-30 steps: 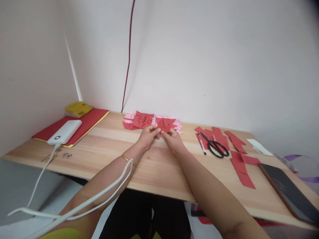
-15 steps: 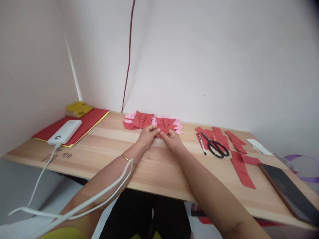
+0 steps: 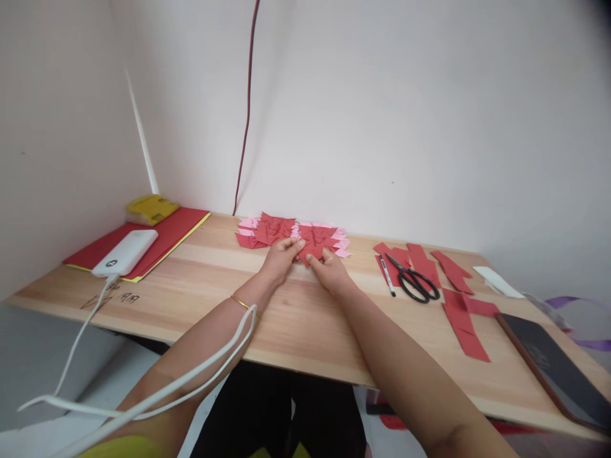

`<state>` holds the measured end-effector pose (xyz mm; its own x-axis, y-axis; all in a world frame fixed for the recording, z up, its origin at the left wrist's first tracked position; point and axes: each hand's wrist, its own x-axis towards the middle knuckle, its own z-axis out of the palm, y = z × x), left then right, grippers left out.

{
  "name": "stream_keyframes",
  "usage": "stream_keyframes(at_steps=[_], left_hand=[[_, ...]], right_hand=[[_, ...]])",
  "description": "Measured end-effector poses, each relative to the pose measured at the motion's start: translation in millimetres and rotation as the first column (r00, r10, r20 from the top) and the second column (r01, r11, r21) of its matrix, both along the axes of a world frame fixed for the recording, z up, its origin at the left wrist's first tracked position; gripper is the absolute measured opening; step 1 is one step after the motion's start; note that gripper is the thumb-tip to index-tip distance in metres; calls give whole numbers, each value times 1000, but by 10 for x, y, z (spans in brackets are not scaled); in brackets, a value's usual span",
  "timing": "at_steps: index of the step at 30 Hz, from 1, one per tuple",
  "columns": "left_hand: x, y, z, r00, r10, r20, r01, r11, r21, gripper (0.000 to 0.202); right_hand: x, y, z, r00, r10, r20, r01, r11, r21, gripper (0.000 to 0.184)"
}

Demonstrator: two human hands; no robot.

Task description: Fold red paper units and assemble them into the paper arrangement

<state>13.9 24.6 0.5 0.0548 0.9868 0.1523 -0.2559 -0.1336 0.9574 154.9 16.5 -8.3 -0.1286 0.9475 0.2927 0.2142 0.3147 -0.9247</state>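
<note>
Both my hands reach to the far middle of the wooden table (image 3: 296,318). My left hand (image 3: 281,257) and my right hand (image 3: 328,267) pinch a small folded red paper piece (image 3: 312,249) between their fingertips. It lies at the front edge of a heap of folded red and pink paper pieces (image 3: 274,230) by the wall. A thin gold bangle sits on my left wrist, and a white cable (image 3: 157,394) drapes over my left forearm.
A white power bank (image 3: 125,252) lies on red and yellow sheets (image 3: 179,226) at the left, beside a yellow block (image 3: 151,208). Right of my hands lie black scissors (image 3: 414,280), a pen (image 3: 387,277), red paper strips (image 3: 461,315) and a dark book (image 3: 554,369).
Both hands have slid a little further away toward the paper heap, still pinching the red piece. Nothing else has moved.
</note>
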Motion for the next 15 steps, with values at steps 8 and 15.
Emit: stream_keyframes(at_steps=[8,15], left_hand=[[11,14,-70,999,-19,-50,18,1000,-14,25],[13,-6,-54,989,56,-137,-45,996,82,28]], right_hand=[[-1,1,4,1000,-4,25,4,1000,-5,20],[-12,-27,58,999,34,9,-34,999,-18,18]])
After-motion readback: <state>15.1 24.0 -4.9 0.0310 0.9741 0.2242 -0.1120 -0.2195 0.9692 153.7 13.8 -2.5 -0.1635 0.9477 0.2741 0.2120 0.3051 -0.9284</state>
